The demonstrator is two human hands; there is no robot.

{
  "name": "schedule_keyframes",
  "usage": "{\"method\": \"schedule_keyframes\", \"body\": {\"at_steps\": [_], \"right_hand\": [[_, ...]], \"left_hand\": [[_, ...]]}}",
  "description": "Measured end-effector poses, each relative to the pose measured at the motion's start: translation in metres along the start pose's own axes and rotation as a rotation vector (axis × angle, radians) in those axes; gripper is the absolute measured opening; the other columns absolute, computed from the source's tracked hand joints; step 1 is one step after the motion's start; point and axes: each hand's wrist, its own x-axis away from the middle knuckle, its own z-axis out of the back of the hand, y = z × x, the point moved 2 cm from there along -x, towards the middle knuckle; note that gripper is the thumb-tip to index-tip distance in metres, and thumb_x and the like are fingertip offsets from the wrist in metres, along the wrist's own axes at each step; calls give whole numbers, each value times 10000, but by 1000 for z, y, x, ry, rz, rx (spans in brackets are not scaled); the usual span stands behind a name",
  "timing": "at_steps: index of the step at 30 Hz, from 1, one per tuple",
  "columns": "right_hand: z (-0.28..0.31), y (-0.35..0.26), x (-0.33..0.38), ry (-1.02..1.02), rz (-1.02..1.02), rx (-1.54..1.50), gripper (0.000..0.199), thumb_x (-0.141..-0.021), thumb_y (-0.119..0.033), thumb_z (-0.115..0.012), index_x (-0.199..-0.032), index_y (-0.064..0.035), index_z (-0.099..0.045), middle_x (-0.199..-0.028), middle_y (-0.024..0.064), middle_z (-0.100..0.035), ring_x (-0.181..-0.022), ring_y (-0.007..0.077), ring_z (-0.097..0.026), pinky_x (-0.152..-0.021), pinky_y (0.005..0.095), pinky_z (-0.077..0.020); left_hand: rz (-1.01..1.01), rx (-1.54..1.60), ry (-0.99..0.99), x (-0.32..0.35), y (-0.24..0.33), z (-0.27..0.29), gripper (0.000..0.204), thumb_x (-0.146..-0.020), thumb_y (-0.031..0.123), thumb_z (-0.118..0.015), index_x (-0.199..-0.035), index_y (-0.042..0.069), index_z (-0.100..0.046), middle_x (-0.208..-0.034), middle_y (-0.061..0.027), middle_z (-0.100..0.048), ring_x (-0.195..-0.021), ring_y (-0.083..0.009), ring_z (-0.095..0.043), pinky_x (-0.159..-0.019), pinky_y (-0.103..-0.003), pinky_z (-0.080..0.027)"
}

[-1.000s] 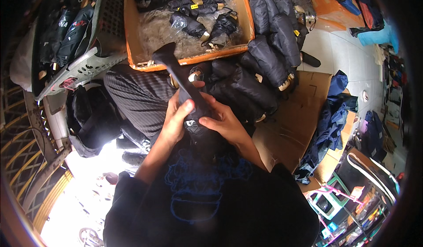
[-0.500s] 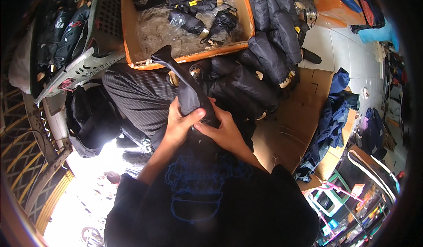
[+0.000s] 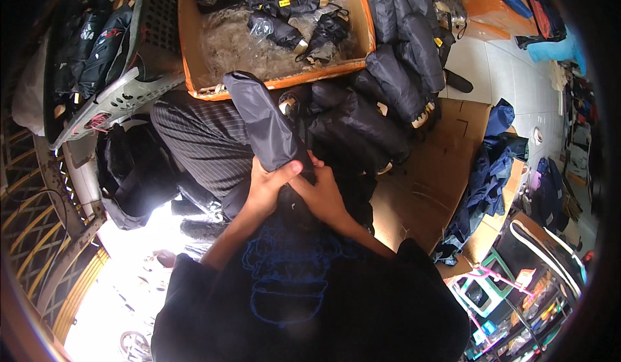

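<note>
Risen slightly, black sleeve (image 3: 265, 123) juts above both hands' (image 3: 294, 191) clenched grip — lower end enclosed.

Folded umbrellas (image 3: 388, 97) and an orange crate (image 3: 362, 26) crowd the space ahead.

A packing workshop or stockroom: an orange crate (image 3: 362, 22) of sleeved folded umbrellas (image 3: 284, 32), more piled on flattened cardboard (image 3: 440, 168) across a tiled floor (image 3: 511, 77).
</note>
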Motion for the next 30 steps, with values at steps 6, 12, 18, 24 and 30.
{"method": "schedule_keyframes", "body": {"at_steps": [6,12,18,24,30], "right_hand": [[1,4,-1,-45,-32,-6,430,-836,-261,-669,-1149,26,-598,-990,143,-681,-948,186,-643,-809,310,-485],[7,14,-1,-232,-34,-52,504,-850,-311,-653,-1233,-1,-547,-1036,137,-674,-1005,212,-630,-848,314,-474],[13,6,4,-292,-70,11,458,-842,-299,-678,-1166,6,-570,-893,102,-673,-865,164,-637,-770,309,-491],[5,7,-7,-244,3,-12,364,-860,-233,-659,-1122,10,-589,-956,65,-639,-882,125,-584,-766,282,-465],[-4,3,-14,-64,8,-187,411,-857,-263,-681,-1128,36,-603,-926,92,-668,-881,131,-610,-775,288,-476]], "left_hand": [[-28,-68,-28,6,-2,6,339,-792,171,-697,-1019,-68,-615,-962,-169,-665,-1082,-321,-602,-932,-414,-468],[22,-124,-26,17,-3,9,463,-781,305,-717,-1038,-66,-615,-1006,-183,-655,-1161,-322,-548,-949,-420,-451],[-31,-109,-95,8,4,11,545,-789,340,-713,-1127,-59,-561,-1028,-200,-641,-1149,-321,-554,-944,-417,-458],[-106,63,-118,-13,18,9,537,-773,266,-738,-1129,-71,-520,-996,-201,-633,-906,-302,-652,-834,-414,-529],[-173,-130,-58,-24,44,-10,398,-755,149,-755,-1048,-59,-585,-906,-152,-655,-839,-246,-654,-780,-359,-531]]}}
